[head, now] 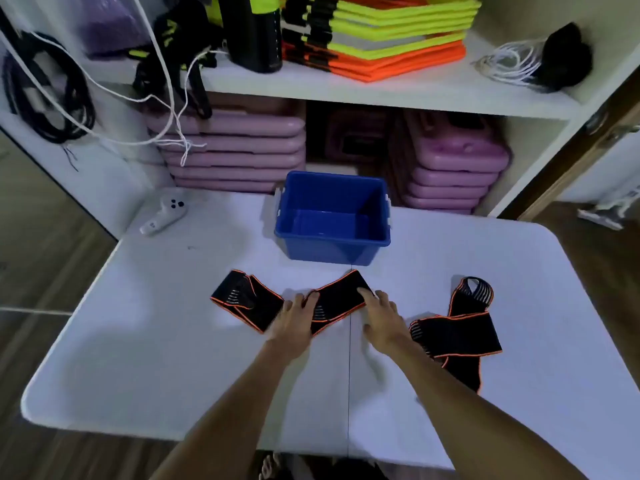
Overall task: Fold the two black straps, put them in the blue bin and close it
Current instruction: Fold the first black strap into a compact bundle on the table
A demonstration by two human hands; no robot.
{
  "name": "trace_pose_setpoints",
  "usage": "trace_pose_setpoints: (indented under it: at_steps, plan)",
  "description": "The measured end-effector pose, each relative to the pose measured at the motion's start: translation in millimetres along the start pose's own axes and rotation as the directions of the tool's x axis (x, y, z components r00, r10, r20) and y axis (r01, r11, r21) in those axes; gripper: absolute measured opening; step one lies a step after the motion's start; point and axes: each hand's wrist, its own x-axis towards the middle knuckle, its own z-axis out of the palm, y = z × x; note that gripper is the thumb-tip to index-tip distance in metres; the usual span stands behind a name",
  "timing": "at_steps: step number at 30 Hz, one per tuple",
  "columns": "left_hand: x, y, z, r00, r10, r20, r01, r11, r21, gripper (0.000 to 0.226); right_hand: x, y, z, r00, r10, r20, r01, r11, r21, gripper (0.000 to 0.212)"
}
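A black strap with orange edging (332,303) lies across the middle of the white table (138,341), its left end (242,299) doubled over. My left hand (294,320) and my right hand (382,318) both press flat on its middle part, fingers spread. A second black strap (457,334) lies crumpled to the right, untouched. The blue bin (294,220) stands open and empty just beyond the hands. No lid shows in view.
A white controller (164,214) lies at the table's far left. Behind the bin are shelves with stacked purple boards (235,150), neon vests (391,32), cords and a black bottle. Wooden floor surrounds the table.
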Motion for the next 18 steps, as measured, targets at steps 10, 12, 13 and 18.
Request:
trace_pose_setpoints:
  at_steps: [10, 12, 13, 18]
  plan:
    - [2, -11, 7, 0.937, -0.139, -0.322, 0.063, 0.970, -0.235, 0.028, 34, 30, 3, 0.974, -0.159, -0.161, 0.173, 0.981, 0.082, 0.040]
    - [1, -12, 3, 0.930, -0.108, -0.352, 0.006, 0.960, -0.280, 0.027, 37, 30, 3, 0.974, -0.169, -0.151, 0.195, 0.965, 0.178, 0.037]
    - [1, -11, -1, 0.927, -0.099, -0.362, -0.014, 0.954, -0.299, 0.026, 38, 29, 3, 0.973, -0.180, -0.147, 0.211, 0.949, 0.233, 0.035]
    - [3, -10, -25, 0.897, -0.174, -0.405, -0.044, 0.879, -0.475, 0.025, 36, 21, -8, 0.979, -0.103, -0.176, 0.181, 0.835, 0.520, 0.031]
